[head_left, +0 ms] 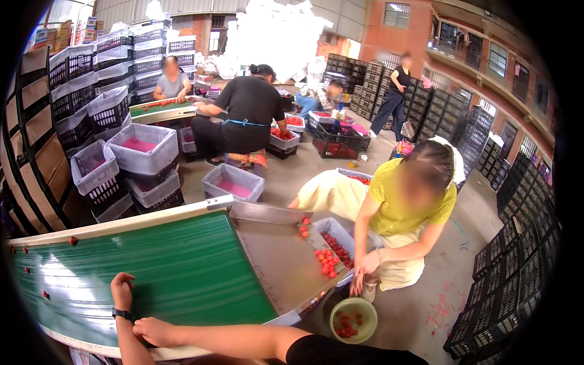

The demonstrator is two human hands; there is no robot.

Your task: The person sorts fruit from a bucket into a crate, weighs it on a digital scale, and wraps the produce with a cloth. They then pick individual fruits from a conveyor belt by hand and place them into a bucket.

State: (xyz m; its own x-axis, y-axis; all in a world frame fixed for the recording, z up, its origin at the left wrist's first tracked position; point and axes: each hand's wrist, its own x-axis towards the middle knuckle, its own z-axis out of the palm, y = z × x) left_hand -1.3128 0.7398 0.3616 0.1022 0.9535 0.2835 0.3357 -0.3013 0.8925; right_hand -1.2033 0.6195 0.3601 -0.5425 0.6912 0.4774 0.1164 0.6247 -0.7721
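My left hand [123, 291], with a dark band on its wrist, is over the green conveyor belt [201, 267]. Its fingers are loosely bent and a little apart, with nothing in them. Close by, my right hand [155, 332] lies curled against my left forearm at the belt's near edge; no object shows in it. A few small red fruits [73, 241] lie scattered at the belt's left end. More red fruits [327, 261] gather on the metal chute [267, 243] at its right end, apart from both hands.
Beyond the chute, a co-worker in a yellow top [398, 201] bends over a green bowl [354, 304] with fruit. A lined crate [333, 228] of dark red fruit stands beside the chute. Crate stacks [511, 274] line the right; lined crates [146, 146] and other people are farther back.
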